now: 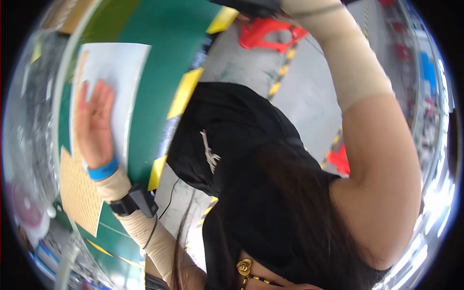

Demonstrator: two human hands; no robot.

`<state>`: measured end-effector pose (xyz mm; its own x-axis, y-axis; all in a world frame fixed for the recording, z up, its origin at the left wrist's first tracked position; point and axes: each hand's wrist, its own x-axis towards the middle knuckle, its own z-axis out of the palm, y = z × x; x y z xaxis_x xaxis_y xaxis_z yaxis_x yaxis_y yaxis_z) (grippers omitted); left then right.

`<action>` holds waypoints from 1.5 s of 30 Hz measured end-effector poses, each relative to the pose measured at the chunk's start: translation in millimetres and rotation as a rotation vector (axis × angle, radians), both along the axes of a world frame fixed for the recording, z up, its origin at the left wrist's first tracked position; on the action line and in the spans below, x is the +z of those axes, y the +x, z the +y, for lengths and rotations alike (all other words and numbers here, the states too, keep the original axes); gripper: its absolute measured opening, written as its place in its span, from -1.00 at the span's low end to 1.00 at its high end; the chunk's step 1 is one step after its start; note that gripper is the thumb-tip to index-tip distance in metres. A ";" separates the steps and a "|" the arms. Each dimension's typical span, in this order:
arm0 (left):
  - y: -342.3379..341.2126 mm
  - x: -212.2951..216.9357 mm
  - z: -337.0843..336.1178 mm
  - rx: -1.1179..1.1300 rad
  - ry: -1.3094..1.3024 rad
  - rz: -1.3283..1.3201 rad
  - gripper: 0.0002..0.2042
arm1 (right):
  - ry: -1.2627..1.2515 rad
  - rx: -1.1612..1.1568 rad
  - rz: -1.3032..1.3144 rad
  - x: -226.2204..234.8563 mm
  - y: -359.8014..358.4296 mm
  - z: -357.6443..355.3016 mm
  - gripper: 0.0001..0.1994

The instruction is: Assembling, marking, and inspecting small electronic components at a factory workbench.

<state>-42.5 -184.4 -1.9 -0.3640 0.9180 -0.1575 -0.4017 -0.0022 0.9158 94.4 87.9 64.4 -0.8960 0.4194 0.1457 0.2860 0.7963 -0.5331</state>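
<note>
My left hand (96, 125) is over a white sheet or board (130, 72) on the green work surface. Its palm is turned up and the fingers are loosely stretched out, slightly blurred, with nothing in them. On that wrist sit a blue band (104, 170) and a black strapped device (140, 200) with a thin cable, over a beige sleeve. My right arm (362, 72), in a similar sleeve, reaches up past the top edge, where a dark device (256, 7) shows at the wrist. The right hand itself lies outside the picture.
A tan perforated board (79, 193) rests beside my left wrist on the green table (154, 87). Yellow tape (186, 92) runs along the table's edge. On the grey floor stand a red stool (270, 35) and another red object (339, 160), near black-and-yellow striped lines.
</note>
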 end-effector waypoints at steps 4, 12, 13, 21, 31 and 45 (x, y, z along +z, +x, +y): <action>4.4 3.8 -2.9 -0.197 0.116 0.066 -0.58 | -0.064 0.143 0.138 -54.8 -6.6 18.8 -0.79; -2.7 59.2 -78.2 -0.159 -0.228 0.758 -0.70 | 0.056 0.203 0.140 -68.3 -80.3 -16.2 -0.76; -1.8 56.8 -86.4 -0.098 -0.291 0.842 -0.68 | 0.060 0.222 0.155 -69.5 -87.9 -17.4 -0.76; 8.5 25.1 -128.1 0.012 -0.582 1.554 -0.43 | 0.167 0.303 0.224 -67.1 -100.0 -39.4 -0.78; 6.8 17.3 -133.1 -0.019 -0.601 1.642 -0.39 | 0.036 0.315 0.458 -63.6 -107.3 -49.3 -0.91; -93.2 96.6 -91.1 0.464 -0.233 1.819 -0.58 | 0.555 -0.231 0.452 -27.2 -179.0 51.4 -0.84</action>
<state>-135.7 -275.4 94.6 -0.3869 0.7317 0.5611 0.9187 0.3583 0.1662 -84.6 139.3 37.2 -0.5967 0.3478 0.7232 0.3272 0.9283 -0.1764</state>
